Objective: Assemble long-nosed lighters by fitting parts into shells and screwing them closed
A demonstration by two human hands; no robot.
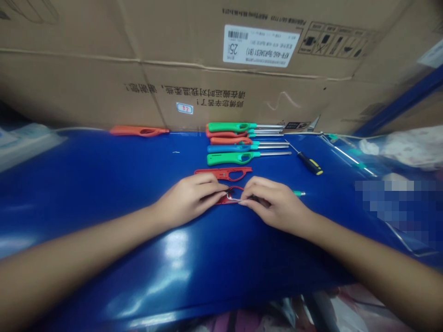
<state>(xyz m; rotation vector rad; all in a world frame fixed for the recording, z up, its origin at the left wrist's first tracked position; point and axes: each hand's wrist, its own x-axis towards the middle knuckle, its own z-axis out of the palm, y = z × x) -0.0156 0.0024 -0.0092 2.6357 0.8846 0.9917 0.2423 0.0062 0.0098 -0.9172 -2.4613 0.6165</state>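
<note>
A red lighter shell half [222, 201] lies between my hands on the blue table, partly covered by them. My left hand [192, 196] is closed at its left end, thumb and forefinger pinching by a small black part [230, 190]. My right hand [277, 198] is closed over the other end, its fingertips at a thin whitish wire [234, 199] and a dark piece mostly hidden under the fingers. Beyond my right hand a green and metal tip [299, 193] sticks out. Just behind lies a second red shell half [223, 174] with a looped opening.
Several long-nosed lighters [230, 158] in green, blue and orange lie in a row behind. To their right is a yellow-black screwdriver [310, 163]. An orange shell piece [138, 131] rests at the back left against a cardboard box [104, 92]. Metal tubes [349, 154] and plastic bags [415, 143] are at right.
</note>
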